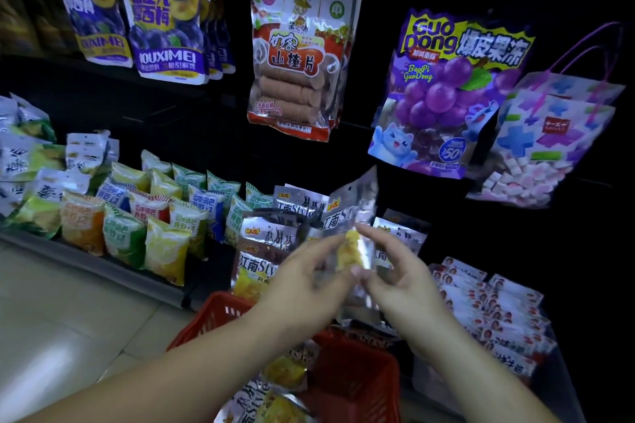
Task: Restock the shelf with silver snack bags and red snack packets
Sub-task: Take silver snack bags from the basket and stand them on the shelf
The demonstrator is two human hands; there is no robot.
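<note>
red basket (357, 385) sits nearest me, spare silver bags (271, 398) lying in it; above it both hands meet on one silver snack bag (354, 213); left hand (309, 282) and right hand (402, 282) each pinch its lower half with curled fingertips, though blur softens the left grip; its long axis stands upright, top tipped right; the shelf row of silver bags (271, 233) lies just ahead and left, so i judge the left hand nearer; red snack packets (494, 312) crowd the right, leaving little room there.
</note>
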